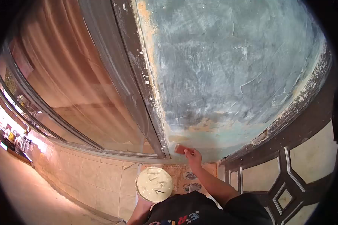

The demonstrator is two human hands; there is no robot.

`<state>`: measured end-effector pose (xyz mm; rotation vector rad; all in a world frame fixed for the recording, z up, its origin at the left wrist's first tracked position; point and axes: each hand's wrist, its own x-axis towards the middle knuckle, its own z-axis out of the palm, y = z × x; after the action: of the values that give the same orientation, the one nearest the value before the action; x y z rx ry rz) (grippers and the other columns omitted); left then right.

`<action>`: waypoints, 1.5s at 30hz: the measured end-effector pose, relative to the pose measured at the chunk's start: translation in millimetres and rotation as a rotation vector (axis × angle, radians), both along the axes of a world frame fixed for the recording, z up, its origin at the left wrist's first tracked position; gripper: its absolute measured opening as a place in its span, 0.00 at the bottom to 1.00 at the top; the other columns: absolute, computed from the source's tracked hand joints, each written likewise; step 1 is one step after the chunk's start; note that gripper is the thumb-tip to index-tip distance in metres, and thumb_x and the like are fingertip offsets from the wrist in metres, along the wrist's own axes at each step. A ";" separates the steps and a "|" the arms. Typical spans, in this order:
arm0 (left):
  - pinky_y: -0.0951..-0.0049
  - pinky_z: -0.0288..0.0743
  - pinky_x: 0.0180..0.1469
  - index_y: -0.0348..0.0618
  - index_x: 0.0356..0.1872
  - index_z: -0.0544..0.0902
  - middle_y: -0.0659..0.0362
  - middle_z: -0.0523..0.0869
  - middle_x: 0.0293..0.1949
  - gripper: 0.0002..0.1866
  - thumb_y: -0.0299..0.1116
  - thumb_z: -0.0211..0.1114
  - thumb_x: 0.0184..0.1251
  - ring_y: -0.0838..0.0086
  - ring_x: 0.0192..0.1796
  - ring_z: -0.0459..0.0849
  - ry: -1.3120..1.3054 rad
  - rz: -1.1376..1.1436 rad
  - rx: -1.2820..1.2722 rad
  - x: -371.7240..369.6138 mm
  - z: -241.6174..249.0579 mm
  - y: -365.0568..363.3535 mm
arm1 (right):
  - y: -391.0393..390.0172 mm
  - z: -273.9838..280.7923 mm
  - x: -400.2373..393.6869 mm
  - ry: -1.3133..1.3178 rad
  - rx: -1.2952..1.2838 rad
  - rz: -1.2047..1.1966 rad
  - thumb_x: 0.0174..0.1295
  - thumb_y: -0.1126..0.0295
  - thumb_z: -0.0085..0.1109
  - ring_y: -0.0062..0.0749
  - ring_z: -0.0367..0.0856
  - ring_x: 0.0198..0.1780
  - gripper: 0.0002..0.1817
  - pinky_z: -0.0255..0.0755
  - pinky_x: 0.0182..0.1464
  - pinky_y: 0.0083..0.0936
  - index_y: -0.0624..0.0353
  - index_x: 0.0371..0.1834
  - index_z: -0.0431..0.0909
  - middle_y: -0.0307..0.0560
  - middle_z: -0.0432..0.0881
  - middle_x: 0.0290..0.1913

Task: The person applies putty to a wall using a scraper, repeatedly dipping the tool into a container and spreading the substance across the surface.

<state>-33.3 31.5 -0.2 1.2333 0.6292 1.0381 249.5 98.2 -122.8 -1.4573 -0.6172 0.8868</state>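
Observation:
My left hand is under a round tub of cream-coloured putty and holds it up close to my body. The putty surface is wavy, with streaks across it. My right hand grips a small, flat, reddish-brown putty scraper. Its end is right at the lower left corner of the blue-green wall, beside the dark frame. The wall has patchy whitish smears, and light brown and pale green patches run along its bottom.
On the left stands a dark-framed glass panel with a brown curtain behind it. A dark door with pale panels is at the right. Below lie floor tiles and a patterned brownish mat.

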 end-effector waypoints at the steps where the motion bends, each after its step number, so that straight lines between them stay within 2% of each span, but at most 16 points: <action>1: 0.57 0.75 0.64 0.44 0.70 0.63 0.53 0.73 0.66 0.38 0.35 0.72 0.60 0.65 0.65 0.76 0.043 -0.005 0.079 -1.3 0.1 -0.7 | 6.6 -2.3 1.4 -0.127 -0.018 -0.068 0.62 0.59 0.69 0.20 0.77 0.33 0.17 0.71 0.36 0.19 0.62 0.42 0.80 0.37 0.80 0.28; 8: 0.62 0.74 0.64 0.43 0.70 0.64 0.54 0.74 0.65 0.46 0.38 0.80 0.49 0.66 0.63 0.77 0.016 0.006 -0.087 -5.8 8.4 -2.4 | -26.7 -60.6 24.4 0.176 0.063 -0.393 0.65 0.56 0.65 0.26 0.78 0.29 0.19 0.75 0.30 0.22 0.62 0.39 0.72 0.45 0.78 0.31; 11: 0.65 0.73 0.64 0.43 0.70 0.65 0.55 0.75 0.64 0.48 0.40 0.82 0.47 0.67 0.63 0.77 0.079 0.031 -0.219 -15.9 -12.5 0.8 | -57.9 -57.3 10.9 0.337 -0.274 -0.332 0.69 0.58 0.60 0.29 0.80 0.22 0.17 0.79 0.24 0.26 0.58 0.43 0.66 0.45 0.80 0.32; 13: 0.65 0.73 0.64 0.43 0.69 0.66 0.55 0.77 0.62 0.46 0.40 0.81 0.48 0.67 0.62 0.78 0.374 0.033 0.351 -24.1 -23.3 8.3 | -65.5 -51.1 -12.3 0.378 -0.290 -0.226 0.72 0.57 0.54 0.35 0.82 0.20 0.16 0.80 0.22 0.29 0.56 0.50 0.65 0.49 0.81 0.35; 15: 0.64 0.73 0.64 0.43 0.68 0.67 0.55 0.78 0.61 0.44 0.40 0.80 0.49 0.66 0.61 0.79 0.426 0.007 0.388 -15.7 5.0 12.9 | -58.7 -47.5 -25.5 0.429 -0.289 -0.163 0.73 0.57 0.52 0.36 0.84 0.22 0.15 0.80 0.23 0.29 0.56 0.51 0.66 0.49 0.81 0.37; 21: 0.63 0.73 0.64 0.44 0.70 0.64 0.55 0.75 0.64 0.46 0.35 0.80 0.49 0.68 0.62 0.77 -0.028 -0.099 -0.269 -16.2 1.6 17.7 | -9.0 4.6 -48.1 0.660 -0.112 -0.070 0.72 0.61 0.52 0.33 0.86 0.32 0.14 0.83 0.33 0.27 0.54 0.54 0.67 0.47 0.82 0.41; 23: 0.63 0.73 0.64 0.44 0.71 0.63 0.54 0.73 0.65 0.46 0.35 0.80 0.50 0.66 0.63 0.76 0.079 -0.134 -0.127 -17.4 4.9 24.3 | 7.1 27.1 -52.2 0.753 -0.055 -0.153 0.71 0.60 0.55 0.31 0.86 0.32 0.15 0.83 0.33 0.26 0.53 0.54 0.68 0.45 0.82 0.41; 25: 0.61 0.73 0.65 0.44 0.71 0.63 0.54 0.73 0.65 0.47 0.34 0.80 0.49 0.66 0.64 0.76 -0.313 -0.083 -0.704 -20.2 10.5 26.5 | 17.7 35.8 -59.5 0.769 -0.002 -0.181 0.69 0.58 0.58 0.29 0.85 0.32 0.17 0.83 0.32 0.25 0.53 0.54 0.68 0.44 0.82 0.41; 26: 0.60 0.72 0.65 0.44 0.71 0.62 0.54 0.73 0.65 0.49 0.32 0.82 0.47 0.66 0.65 0.75 0.063 -0.131 -0.021 -17.4 21.2 26.7 | 23.4 37.6 -63.5 0.766 0.032 -0.201 0.69 0.56 0.58 0.29 0.85 0.32 0.17 0.83 0.32 0.25 0.53 0.52 0.68 0.44 0.82 0.41; 29: 0.60 0.72 0.66 0.44 0.71 0.61 0.54 0.73 0.65 0.51 0.32 0.83 0.44 0.66 0.65 0.74 0.276 -0.143 0.165 -22.2 42.6 26.8 | 33.3 20.2 -64.6 0.709 0.051 -0.255 0.69 0.53 0.58 0.28 0.85 0.31 0.18 0.82 0.31 0.24 0.54 0.50 0.68 0.44 0.82 0.39; 30: 0.60 0.71 0.66 0.44 0.72 0.61 0.55 0.72 0.66 0.53 0.33 0.84 0.43 0.66 0.65 0.74 0.129 -0.137 0.012 -49.2 -19.3 31.0 | 38.3 7.2 -64.4 0.654 0.034 -0.280 0.69 0.52 0.58 0.28 0.85 0.30 0.19 0.81 0.29 0.23 0.54 0.48 0.67 0.44 0.82 0.38; 34: 0.59 0.71 0.66 0.45 0.71 0.61 0.55 0.73 0.66 0.49 0.34 0.81 0.48 0.66 0.65 0.74 -0.024 -0.137 -0.381 -66.2 -13.7 31.0 | 25.1 -48.6 -68.0 0.607 -0.098 -0.333 0.69 0.51 0.57 0.28 0.84 0.28 0.20 0.80 0.28 0.23 0.55 0.48 0.66 0.44 0.82 0.34; 37: 0.59 0.72 0.65 0.43 0.70 0.63 0.55 0.76 0.62 0.38 0.35 0.72 0.61 0.65 0.62 0.77 0.104 -0.126 -0.054 -70.9 0.9 33.1 | 15.5 -49.3 -82.7 0.636 -0.121 -0.371 0.69 0.51 0.57 0.27 0.84 0.27 0.20 0.80 0.26 0.23 0.55 0.48 0.66 0.44 0.82 0.31; 39: 0.61 0.73 0.64 0.43 0.70 0.63 0.55 0.76 0.63 0.38 0.35 0.72 0.60 0.66 0.61 0.78 0.623 -0.101 0.472 -69.3 13.3 38.6 | 13.8 -36.4 -90.9 0.567 -0.072 -0.307 0.69 0.51 0.58 0.27 0.83 0.26 0.20 0.79 0.27 0.22 0.56 0.47 0.66 0.45 0.82 0.33; 42: 0.62 0.73 0.63 0.44 0.70 0.64 0.55 0.76 0.62 0.40 0.35 0.75 0.56 0.67 0.62 0.77 0.204 -0.124 0.016 -81.2 -2.2 39.7 | 30.9 1.9 -94.9 0.523 0.124 -0.265 0.69 0.55 0.60 0.25 0.83 0.25 0.21 0.79 0.26 0.20 0.58 0.49 0.64 0.45 0.81 0.33; 45: 0.62 0.73 0.64 0.44 0.69 0.65 0.55 0.76 0.63 0.45 0.34 0.79 0.49 0.67 0.62 0.77 0.344 -0.089 0.236 -75.7 -12.1 43.0 | 49.0 27.6 -91.6 0.453 0.155 -0.281 0.68 0.57 0.61 0.25 0.82 0.25 0.20 0.77 0.27 0.20 0.61 0.47 0.67 0.44 0.81 0.32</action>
<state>-108.9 74.5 -12.2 1.6526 0.7210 0.8487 157.9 147.2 -95.2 -1.1183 -0.1338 0.8854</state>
